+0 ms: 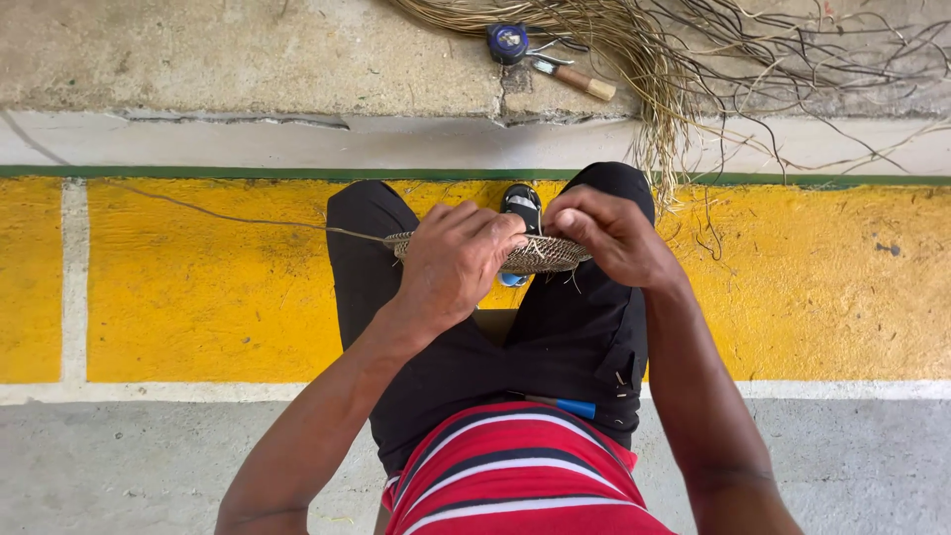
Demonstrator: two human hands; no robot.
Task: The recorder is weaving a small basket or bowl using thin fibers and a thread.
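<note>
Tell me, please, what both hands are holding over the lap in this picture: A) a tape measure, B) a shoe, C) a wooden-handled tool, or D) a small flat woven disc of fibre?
D: the left hand and the right hand both grip a small flat woven disc over the knees, while the tape measure and the wooden-handled tool lie untouched on the ledge ahead.

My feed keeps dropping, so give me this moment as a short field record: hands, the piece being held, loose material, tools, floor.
left hand: fingers closed over the woven disc's near edge
right hand: fingers pinching the disc's right rim
woven disc: flat, round, held above the knees
loose strand: trails left from the disc
fibre bundle: heaped on the concrete ledge ahead
tools: tape measure, wooden-handled tool by the bundle
floor: yellow paint, white lines
</note>
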